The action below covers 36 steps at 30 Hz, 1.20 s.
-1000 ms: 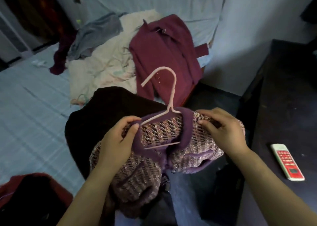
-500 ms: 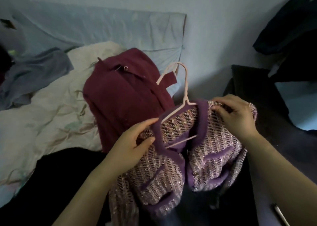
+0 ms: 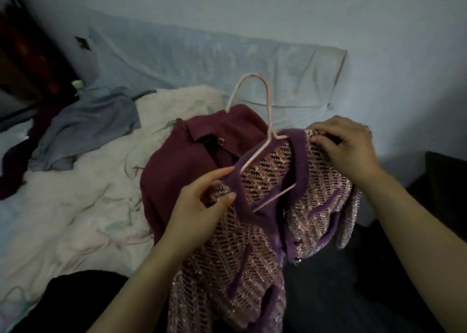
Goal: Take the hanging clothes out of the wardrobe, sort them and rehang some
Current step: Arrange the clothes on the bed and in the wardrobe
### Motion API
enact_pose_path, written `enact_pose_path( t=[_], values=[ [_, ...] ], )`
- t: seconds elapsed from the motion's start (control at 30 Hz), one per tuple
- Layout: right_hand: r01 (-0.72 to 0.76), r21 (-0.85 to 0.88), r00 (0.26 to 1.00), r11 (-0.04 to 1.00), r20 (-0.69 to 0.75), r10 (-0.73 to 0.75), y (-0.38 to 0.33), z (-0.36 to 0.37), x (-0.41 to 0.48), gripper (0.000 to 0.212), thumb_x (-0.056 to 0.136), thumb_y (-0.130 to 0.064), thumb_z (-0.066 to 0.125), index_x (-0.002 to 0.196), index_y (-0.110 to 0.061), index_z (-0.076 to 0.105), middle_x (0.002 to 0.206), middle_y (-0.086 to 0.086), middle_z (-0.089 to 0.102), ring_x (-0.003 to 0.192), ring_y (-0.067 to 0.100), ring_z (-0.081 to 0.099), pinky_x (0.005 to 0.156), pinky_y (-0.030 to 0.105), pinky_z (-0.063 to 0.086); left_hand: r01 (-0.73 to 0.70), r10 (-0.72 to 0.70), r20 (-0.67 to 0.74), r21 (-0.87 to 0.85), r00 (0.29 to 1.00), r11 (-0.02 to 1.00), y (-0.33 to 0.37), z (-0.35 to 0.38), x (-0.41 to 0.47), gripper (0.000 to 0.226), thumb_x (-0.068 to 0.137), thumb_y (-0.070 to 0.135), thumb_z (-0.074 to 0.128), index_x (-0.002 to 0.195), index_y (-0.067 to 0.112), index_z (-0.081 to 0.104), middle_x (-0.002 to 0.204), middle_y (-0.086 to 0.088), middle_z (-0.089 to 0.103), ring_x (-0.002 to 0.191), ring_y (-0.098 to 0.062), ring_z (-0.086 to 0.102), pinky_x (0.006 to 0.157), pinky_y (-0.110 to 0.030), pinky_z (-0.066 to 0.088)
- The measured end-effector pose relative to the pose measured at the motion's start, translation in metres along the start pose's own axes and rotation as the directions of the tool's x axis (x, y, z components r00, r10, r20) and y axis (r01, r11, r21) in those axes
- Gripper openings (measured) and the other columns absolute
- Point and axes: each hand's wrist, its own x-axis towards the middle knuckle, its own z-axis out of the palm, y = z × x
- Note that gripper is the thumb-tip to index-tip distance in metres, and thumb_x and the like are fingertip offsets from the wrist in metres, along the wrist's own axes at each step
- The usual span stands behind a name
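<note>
A pink tweed jacket (image 3: 255,251) with purple trim hangs on a pale pink hanger (image 3: 265,120), held up in front of me over the bed. My left hand (image 3: 202,206) pinches the jacket's left shoulder and purple collar. Over on the other side, my right hand (image 3: 348,150) grips the right shoulder over the hanger's end. The hanger's hook points up and left. Behind the jacket, a maroon garment (image 3: 182,173) lies spread on the bed.
A cream quilt (image 3: 83,206) covers the bed, with a grey-blue garment (image 3: 86,127) and a dark purple one (image 3: 12,170) at the left. A black garment (image 3: 75,297) lies at the bottom left. A dark table (image 3: 442,181) stands at the right; a pale sheet (image 3: 202,62) drapes the headboard.
The jacket on its hanger has been lifted higher and toward the wall. My view has tilted up, so the remote on the dark table has left the frame.
</note>
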Motion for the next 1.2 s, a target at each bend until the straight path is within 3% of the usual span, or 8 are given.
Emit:
enact_pose_path(
  t=[0.13,0.27,0.33,0.47,0.53,0.7,0.97,1.2],
  values=[
    [-0.01,0.101,0.998,0.995,0.064,0.003,0.047,0.071,0.088,0.019,0.083,-0.024,0.064,0.097,-0.014,0.072,0.087,-0.007,0.062,0.083,0.014,0.059,0.081,0.027,0.045,0.032,0.002,-0.206,0.162,0.979,0.986,-0.01,-0.014,0.084,0.039,0.082,0.014,0.069,0.113,0.038,0.064,0.101,0.019,0.068,0.099,0.0,0.062,0.085,-0.026,0.052],
    [0.008,0.182,0.995,0.983,0.093,-0.026,0.076,0.141,0.176,0.019,0.084,-0.024,0.064,0.099,-0.015,0.072,0.088,-0.002,0.064,0.086,0.012,0.056,0.077,0.021,0.039,0.019,0.153,-0.36,0.431,0.92,0.902,-0.025,-0.047,0.173,0.033,0.083,0.015,0.068,0.113,0.027,0.065,0.106,0.018,0.063,0.096,0.01,0.055,0.084,-0.005,0.039],
    [0.006,0.162,0.976,0.987,0.213,-0.041,0.091,0.188,0.202,0.02,0.086,-0.028,0.063,0.103,-0.019,0.071,0.095,0.0,0.066,0.093,0.016,0.056,0.08,0.026,0.039,0.139,0.09,-0.391,0.521,0.916,0.842,-0.061,-0.059,0.202,0.034,0.085,0.012,0.065,0.117,0.024,0.062,0.107,0.012,0.062,0.094,0.004,0.053,0.081,-0.002,0.035],
    [0.176,-0.02,0.772,0.984,0.624,-0.125,0.109,0.278,0.218,0.025,0.087,-0.037,0.059,0.109,-0.028,0.067,0.111,0.004,0.067,0.103,0.028,0.058,0.081,0.037,0.044,0.439,-0.197,-0.399,0.719,0.895,0.539,-0.136,-0.058,0.205,0.048,0.083,0.038,0.047,0.129,0.027,0.054,0.119,-0.01,0.058,0.104,-0.032,0.057,0.081,-0.039,0.05],
    [0.234,-0.065,0.67,0.97,0.734,-0.112,0.101,0.301,0.217,0.03,0.087,-0.039,0.058,0.115,-0.028,0.063,0.116,0.007,0.064,0.107,0.029,0.056,0.083,0.038,0.043,0.483,-0.277,-0.398,0.755,0.875,0.443,-0.152,-0.052,0.189,0.052,0.082,0.046,0.043,0.13,0.03,0.052,0.125,-0.009,0.057,0.107,-0.033,0.057,0.081,-0.046,0.051],
    [0.265,0.187,0.66,0.946,0.68,-0.319,0.053,0.303,0.165,0.045,0.086,-0.043,0.053,0.122,-0.017,0.059,0.12,0.009,0.059,0.111,0.03,0.053,0.094,0.04,0.042,0.58,-0.323,-0.482,0.687,0.814,0.437,-0.157,-0.034,0.127,0.056,0.085,0.056,0.032,0.128,0.028,0.055,0.121,-0.005,0.061,0.109,-0.028,0.06,0.081,-0.044,0.053],
    [0.204,0.402,0.309,0.893,0.839,-0.448,-0.035,0.273,0.007,0.053,0.095,-0.051,0.033,0.139,-0.022,0.04,0.145,-0.001,0.038,0.134,0.02,0.031,0.109,0.034,0.026,0.812,-0.485,-0.652,0.448,0.583,0.373,-0.124,0.003,-0.034,0.053,0.088,0.059,0.033,0.129,0.031,0.052,0.122,0.005,0.06,0.107,-0.019,0.059,0.086,-0.043,0.048],
    [0.297,0.554,0.113,0.778,0.788,-0.605,-0.159,0.233,-0.101,0.057,0.088,-0.05,0.033,0.119,-0.01,0.059,0.118,0.014,0.061,0.107,0.034,0.058,0.09,0.045,0.049,0.949,-0.528,-0.791,0.21,0.307,0.236,-0.076,0.036,-0.205,0.063,0.085,0.067,0.029,0.13,0.029,0.053,0.124,0.003,0.06,0.11,-0.019,0.058,0.091,-0.047,0.047]
  ],
)
